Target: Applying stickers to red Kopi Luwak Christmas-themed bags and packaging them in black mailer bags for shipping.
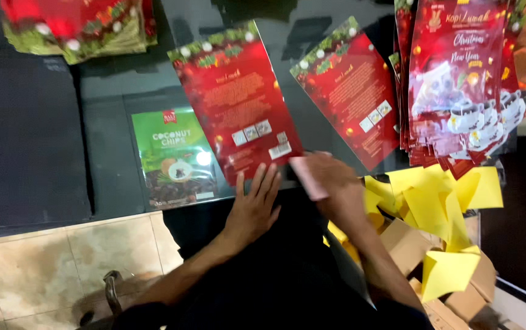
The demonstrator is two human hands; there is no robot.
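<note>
- My left hand [254,208] lies flat, fingers spread, pinning the near red pouch [238,101] to the dark counter [104,91] so it won't slide.
- My right hand [330,180] has fingers pinching a small pink slip [307,177] at the pouch's bottom edge.
- Second red pouch [348,91] lies just beside; green pouch [174,156] partly under.
- Yellow papers [434,201] piled over boxes, near right.

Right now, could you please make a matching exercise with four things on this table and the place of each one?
Things:
1. green pouch
2. yellow paper pieces
3. left hand
4. pink card

Places:
A. heaped at the right, over cardboard boxes
B. in the right hand
C. flat on the table, partly under a red pouch
D. pressing the lower edge of that red pouch

Pairs: 1-C, 2-A, 3-D, 4-B
</note>
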